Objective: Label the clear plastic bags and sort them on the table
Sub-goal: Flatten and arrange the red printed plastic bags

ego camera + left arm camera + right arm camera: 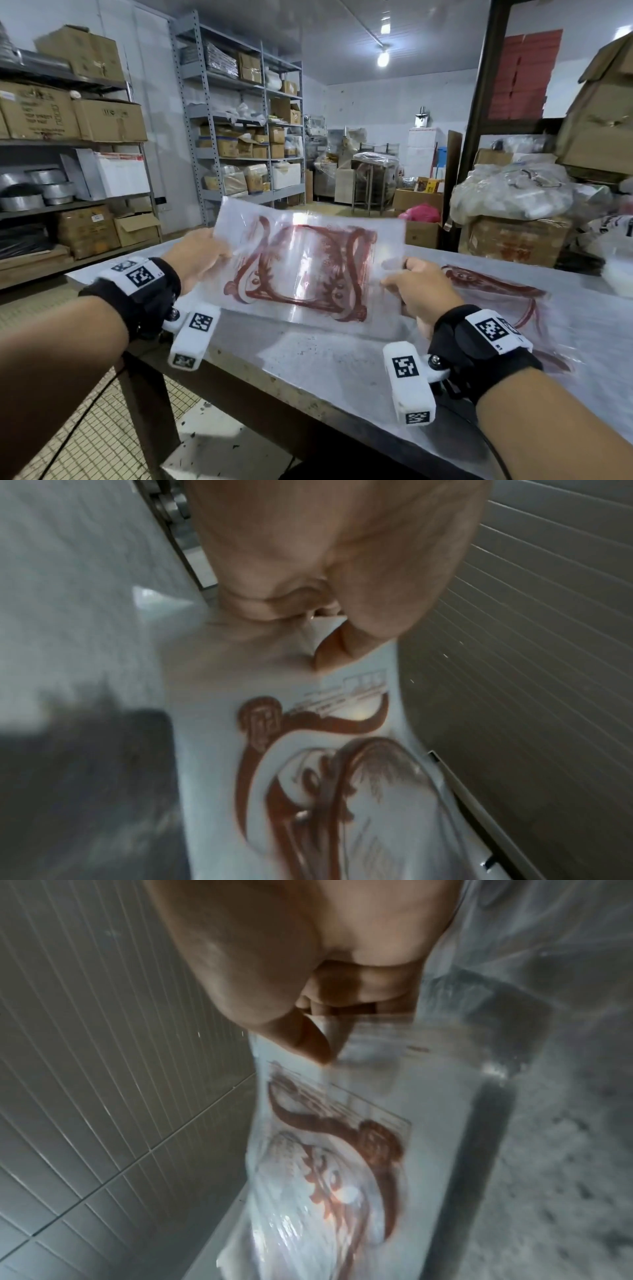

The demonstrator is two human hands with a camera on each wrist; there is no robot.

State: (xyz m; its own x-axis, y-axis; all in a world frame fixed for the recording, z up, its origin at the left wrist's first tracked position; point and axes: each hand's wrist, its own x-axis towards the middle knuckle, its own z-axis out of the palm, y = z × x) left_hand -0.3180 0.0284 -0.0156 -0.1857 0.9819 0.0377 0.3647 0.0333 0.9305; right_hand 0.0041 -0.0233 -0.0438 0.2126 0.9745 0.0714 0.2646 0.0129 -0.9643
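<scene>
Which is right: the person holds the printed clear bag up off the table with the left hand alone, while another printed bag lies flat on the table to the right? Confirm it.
Not quite. Both hands hold the printed clear bag: the left hand grips its left edge and the right hand its right edge, as the head view shows. The rest stands: it is up off the table, and another printed bag lies flat to the right.

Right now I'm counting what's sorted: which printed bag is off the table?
The bag held up between the left hand and right hand; the other bag lies flat on the table, right.
</scene>
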